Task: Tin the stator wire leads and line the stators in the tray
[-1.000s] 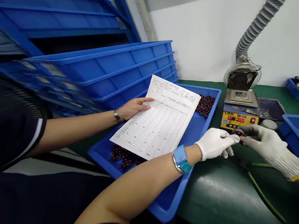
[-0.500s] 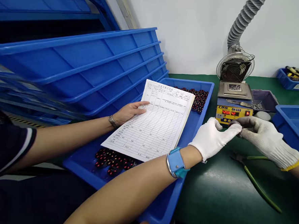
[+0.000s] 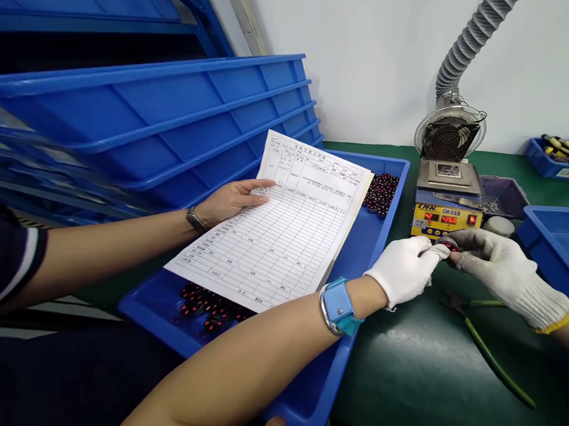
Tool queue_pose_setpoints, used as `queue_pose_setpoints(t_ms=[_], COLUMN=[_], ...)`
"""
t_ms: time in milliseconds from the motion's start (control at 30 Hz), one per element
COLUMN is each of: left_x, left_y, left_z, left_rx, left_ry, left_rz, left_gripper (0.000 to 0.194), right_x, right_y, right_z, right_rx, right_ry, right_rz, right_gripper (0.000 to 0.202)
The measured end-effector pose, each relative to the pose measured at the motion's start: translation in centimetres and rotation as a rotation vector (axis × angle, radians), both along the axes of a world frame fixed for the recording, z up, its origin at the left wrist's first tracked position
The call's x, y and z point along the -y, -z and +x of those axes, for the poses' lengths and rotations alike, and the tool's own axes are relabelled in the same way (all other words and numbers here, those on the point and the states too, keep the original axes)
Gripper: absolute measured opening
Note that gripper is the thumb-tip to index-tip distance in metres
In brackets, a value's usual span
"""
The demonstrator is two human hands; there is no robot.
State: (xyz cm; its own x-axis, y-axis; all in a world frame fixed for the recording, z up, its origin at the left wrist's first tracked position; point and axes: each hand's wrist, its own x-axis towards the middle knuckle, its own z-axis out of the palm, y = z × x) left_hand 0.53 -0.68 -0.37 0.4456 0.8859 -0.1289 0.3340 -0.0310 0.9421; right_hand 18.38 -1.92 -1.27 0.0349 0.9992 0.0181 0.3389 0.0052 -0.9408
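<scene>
My left hand, in a white glove with a blue strap at the wrist, pinches a small black ring-shaped part with red spots. The fingers of my right hand, in a grey-white glove with a yellow cuff, close on the same part from the other side. Both hands are over the green table, just in front of a yellow-fronted solder pot with red digits. Below them lie green-handled cutters.
A co-worker's hand holds a printed form above a blue tray containing several black-and-red rings. Stacked blue crates stand left. At right are a blue bin and a tool box. A grey hose rises behind.
The co-worker's form has shifted left and tilted a little. My hands have come slightly lower in view, and more of the red-spotted part between them now shows.
</scene>
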Motion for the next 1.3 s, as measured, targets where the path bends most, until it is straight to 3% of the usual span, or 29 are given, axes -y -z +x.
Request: queue_pose_setpoints(t_ms=[200, 400, 533, 667, 867, 1000, 1167, 1300], left_x=[0.1, 0.3, 0.1, 0.2, 0.6, 0.6, 0.4, 0.2], left_y=[-0.2, -0.9, -0.3, 0.3, -0.3, -0.9, -0.3, 0.2], left_z=[0.1, -0.3, -0.5, -0.4, -0.1, -0.4, -0.6, -0.6], left_rx=[0.13, 0.009, -0.164, -0.153, -0.134, -0.202, -0.263, -0.213], left_ry=[-0.089, -0.252, -0.125, -0.018, -0.113, -0.211, -0.053, -0.004], left_rz=[0.039, 0.138, 0.29, 0.356, 0.315, 0.266, 0.425, 0.502], left_gripper=[0.028, 0.048, 0.046, 0.039, 0.042, 0.053, 0.044, 0.036], right_x=[-1.1, -0.4, 0.8, 0.5, -0.9, 0.2, 1.1, -0.1], right_y=[0.5, 0.1, -0.4, -0.3, 0.2, -0.5, -0.8, -0.4], right_z=[0.7, 0.5, -0.2, -0.2, 0.5, 0.2, -0.4, 0.1], right_rx=[-0.075, -0.114, -0.066, -0.079, -0.146, -0.123, -0.032, -0.1], right_ry=[0.116, 0.08, -0.008, -0.005, 0.141, 0.053, -0.075, 0.022], right_rz=[-0.044, -0.03, -0.038, -0.053, -0.041, -0.042, -0.067, -0.071], right_gripper=[0.039, 0.038, 0.034, 0.039, 0.043, 0.038, 0.032, 0.038])
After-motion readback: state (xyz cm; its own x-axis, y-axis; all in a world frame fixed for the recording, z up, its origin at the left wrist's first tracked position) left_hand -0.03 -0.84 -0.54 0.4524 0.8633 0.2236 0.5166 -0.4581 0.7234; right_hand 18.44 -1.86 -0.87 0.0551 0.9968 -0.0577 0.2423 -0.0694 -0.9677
